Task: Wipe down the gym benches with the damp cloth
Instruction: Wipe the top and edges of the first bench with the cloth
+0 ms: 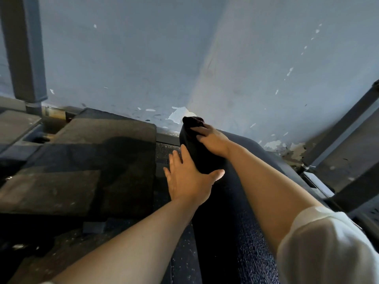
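**Both hands on the dark cloth at the far end of the bench**

Left hand (pixel 187 178) comes first, nearest me: fingers straight and spread, thumb stretched wide under the near end of the cloth (pixel 200 152), my palm flat against its left side. My right hand (pixel 212 140) lies farther along, fingers pressing down on the cloth's top. The cloth is bunched into a long roll, its long axis running away from me toward the wall (pixel 143 58), far end slightly left. It sits on the far end of the dark bench pad (pixel 229 232). Its underside is hidden, and dark on dark blurs its edges. My white sleeve (pixel 328 249) is cut off at bottom right. Black floor mats (pixel 92 156) lie left.
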The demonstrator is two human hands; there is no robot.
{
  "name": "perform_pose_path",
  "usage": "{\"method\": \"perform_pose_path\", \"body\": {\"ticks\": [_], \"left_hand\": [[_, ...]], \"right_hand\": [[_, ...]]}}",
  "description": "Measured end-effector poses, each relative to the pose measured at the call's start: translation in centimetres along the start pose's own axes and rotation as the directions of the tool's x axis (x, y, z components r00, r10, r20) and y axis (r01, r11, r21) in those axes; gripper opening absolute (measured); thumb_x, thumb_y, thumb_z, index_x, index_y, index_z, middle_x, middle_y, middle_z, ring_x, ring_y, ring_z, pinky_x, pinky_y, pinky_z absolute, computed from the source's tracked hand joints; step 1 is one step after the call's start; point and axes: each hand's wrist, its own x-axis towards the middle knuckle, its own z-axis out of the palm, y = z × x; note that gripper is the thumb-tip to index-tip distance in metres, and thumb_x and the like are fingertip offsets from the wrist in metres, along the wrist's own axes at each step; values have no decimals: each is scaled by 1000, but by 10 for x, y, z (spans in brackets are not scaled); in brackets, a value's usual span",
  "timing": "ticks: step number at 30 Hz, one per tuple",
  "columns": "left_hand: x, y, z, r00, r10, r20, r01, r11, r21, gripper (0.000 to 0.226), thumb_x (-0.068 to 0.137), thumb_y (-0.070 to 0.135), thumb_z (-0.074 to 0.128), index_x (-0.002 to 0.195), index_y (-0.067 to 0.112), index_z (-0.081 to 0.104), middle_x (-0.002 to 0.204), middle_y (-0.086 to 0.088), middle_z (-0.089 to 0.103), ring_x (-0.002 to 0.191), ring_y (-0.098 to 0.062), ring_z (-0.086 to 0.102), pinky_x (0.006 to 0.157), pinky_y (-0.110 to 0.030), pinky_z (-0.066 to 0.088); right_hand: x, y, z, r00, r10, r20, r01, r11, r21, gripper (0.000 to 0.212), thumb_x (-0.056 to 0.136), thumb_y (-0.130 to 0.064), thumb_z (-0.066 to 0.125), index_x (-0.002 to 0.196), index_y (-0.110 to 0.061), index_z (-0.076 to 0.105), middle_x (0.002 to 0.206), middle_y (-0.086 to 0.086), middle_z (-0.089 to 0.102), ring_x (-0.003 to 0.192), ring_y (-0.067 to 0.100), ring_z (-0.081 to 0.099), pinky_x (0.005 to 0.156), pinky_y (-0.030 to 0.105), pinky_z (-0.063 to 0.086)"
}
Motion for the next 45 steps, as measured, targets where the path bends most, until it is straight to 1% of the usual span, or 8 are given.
{"method": "perform_pose_path", "body": {"ticks": [6, 12, 17, 22, 26, 31, 38, 45], "left_hand": [[1, 2, -4, 1000, -10, -1, 10, 1000, 18, 124, 68, 63, 74, 153, 23, -6, 162, -7, 2, 149, -23, -3, 120, -49, 1], [-6, 6, -12, 999, 2, -37, 0, 999, 48, 128, 66, 63, 76, 154, 17, -5, 162, -10, 2, 149, -26, -5, 120, -48, 3], [-37, 3, -30, 997, 75, -32, -77, 993, -94, 84, 81, 53, 69, 149, 21, 31, 158, 0, 22, 146, -19, 15, 119, -40, 21], [-66, -4, -44, 996, 84, 8, -80, 970, -229, 44, 95, 33, 57, 138, 25, 49, 141, 5, 42, 134, -14, 36, 112, -36, 33], [-96, -4, -46, 997, 61, 44, -48, 967, -252, 42, 95, 27, 59, 136, 25, 50, 137, 5, 44, 132, -15, 37, 110, -36, 35], [-133, -4, -54, 989, 60, 137, -24, 967, -252, 44, 95, 28, 59, 137, 30, 49, 129, 20, 39, 132, -6, 32, 99, -21, 29], [-173, -2, -60, 989, -14, 145, 58, 952, -300, 38, 97, 18, 54, 135, 19, 53, 133, 7, 51, 124, -10, 47, 95, -21, 35], [-235, 1, -69, 983, -32, 180, 88, 945, -314, 42, 97, 18, 55, 138, 26, 49, 130, 13, 45, 118, -1, 41, 93, -18, 32]], "right_hand": [[-21, 22, -9, 1000, -23, -4, 22, 992, -126, 49, 102, -10, 32, 145, -32, 38, 160, -4, 19, 147, 18, 8, 114, 25, -2], [-55, 21, -14, 998, -56, -27, 50, 981, -189, 48, 95, -20, 43, 131, -50, 50, 152, -10, 36, 141, 15, 27, 113, 36, 18], [-100, 90, -33, 957, 276, -86, -286, 947, -146, 53, 95, -14, 39, 137, -45, 47, 158, -1, 26, 140, 26, 32, 116, 37, 24], [-104, 8, 4, 994, 33, -104, -46, 991, -125, 48, 97, -20, 35, 136, -45, 48, 157, -8, 27, 139, 24, 32, 111, 49, 27], [-136, -9, 8, 996, -61, -69, 49, 986, -162, 49, 97, -19, 35, 138, -44, 46, 157, -11, 27, 138, 20, 32, 107, 44, 29], [-176, 42, -7, 939, 309, -150, -325, 941, -95, 51, 96, -19, 34, 140, -44, 44, 159, -6, 21, 142, 25, 28, 114, 45, 27], [-228, -25, 17, 996, -1, -89, -3, 999, -44, 48, 97, -19, 38, 137, -43, 48, 158, -10, 23, 142, 20, 26, 114, 50, 23], [-270, -30, 19, 971, 183, -152, -183, 983, 14, 47, 96, -17, 41, 138, -36, 50, 160, -5, 21, 146, 20, 19, 117, 35, 20]]}}
